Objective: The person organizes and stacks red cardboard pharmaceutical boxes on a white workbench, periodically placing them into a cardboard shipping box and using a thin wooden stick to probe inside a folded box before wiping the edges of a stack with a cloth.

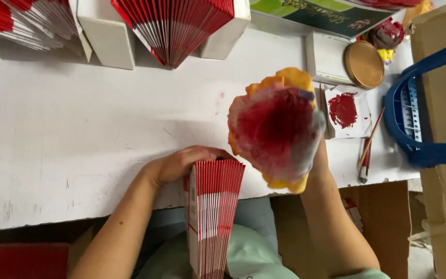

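Note:
My left hand (181, 163) grips the top of a fanned stack of red-and-white folded cards (213, 206) standing on edge at the near side of the white table (78, 129). My right hand is hidden behind a yellow sponge pad wrapped in clear plastic and soaked with red paint (277, 129), which it holds up, red face toward me; only its wrist and forearm (331, 217) show. The sponge is just right of and above the card stack, not touching it.
More fanned red-edged card stacks (176, 26) lean between white boxes (107, 33) at the far edge. A paper with red paint (344, 111), a brush (367, 150) and a gold lid (363, 64) lie at right, next to a blue basket (414, 124) and cardboard boxes (442, 62).

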